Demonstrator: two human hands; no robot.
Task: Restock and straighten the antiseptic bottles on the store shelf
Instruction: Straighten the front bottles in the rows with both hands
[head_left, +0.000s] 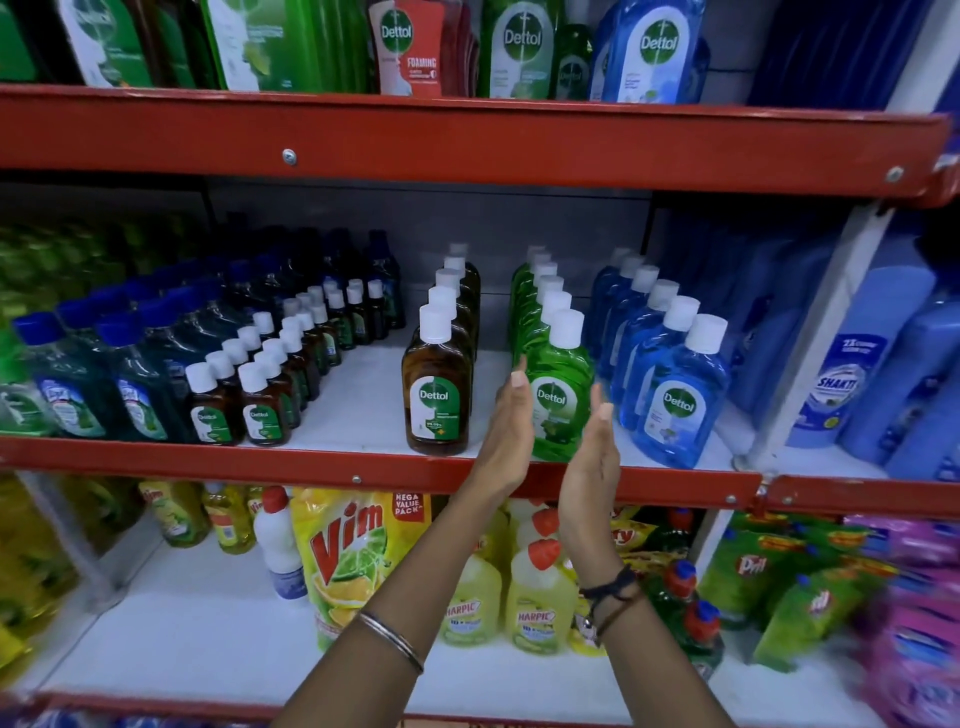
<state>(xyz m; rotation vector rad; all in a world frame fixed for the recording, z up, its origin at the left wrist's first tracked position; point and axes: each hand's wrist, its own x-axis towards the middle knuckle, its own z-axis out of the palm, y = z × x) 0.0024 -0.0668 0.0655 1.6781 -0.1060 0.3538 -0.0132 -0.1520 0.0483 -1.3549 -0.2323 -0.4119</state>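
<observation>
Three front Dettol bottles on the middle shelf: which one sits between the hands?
The green front Dettol bottle, flanked by the left hand and right hand; the brown and blue ones stand outside them.

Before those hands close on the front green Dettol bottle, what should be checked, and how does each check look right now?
1. Left hand open beside the front green bottle: ok.
2. Right hand open on the other side: ok.
3. Bottle upright, label forward: ok.
4. Gap to the brown bottle: ok.
5. Green row behind straight: ok.
6. Fingers touching the bottle: cannot tell.
</observation>
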